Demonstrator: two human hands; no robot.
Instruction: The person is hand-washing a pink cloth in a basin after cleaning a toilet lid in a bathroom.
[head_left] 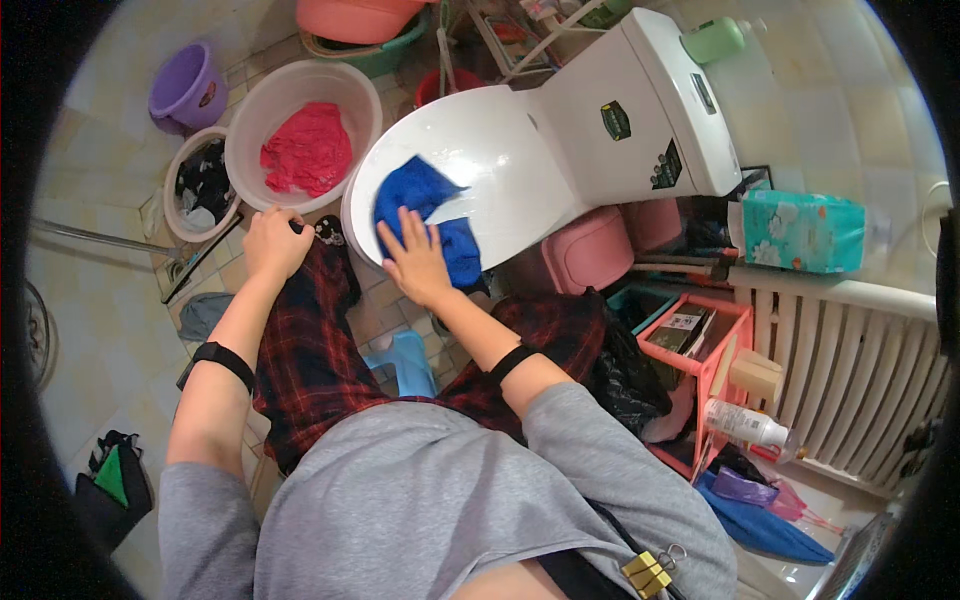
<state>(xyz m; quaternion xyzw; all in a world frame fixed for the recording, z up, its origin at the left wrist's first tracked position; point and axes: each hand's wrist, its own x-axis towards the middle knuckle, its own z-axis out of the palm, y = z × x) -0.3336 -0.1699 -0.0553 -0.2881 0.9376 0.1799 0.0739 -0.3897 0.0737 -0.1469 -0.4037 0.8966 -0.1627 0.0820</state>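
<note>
A blue cloth (415, 190) lies crumpled on the white closed lid (505, 150) of a toilet. My right hand (415, 257) rests on the cloth with its fingers spread and stretched out, palm down. Part of the cloth is hidden beneath it. Over my left knee is my left hand (277, 243), its fingers curled in. A dark spot shows between thumb and fingers, and I cannot make out whether it is a thing held.
Left of the toilet stand a white basin (240, 150) with wet red cloth (310, 150), a smaller tub (232, 212) of dark clothes and a purple bucket (190, 88). A pink bin (590, 250), a black bag (628, 375) and a radiator (850, 370) are on the right. A blue stool (405, 362) is between my legs.
</note>
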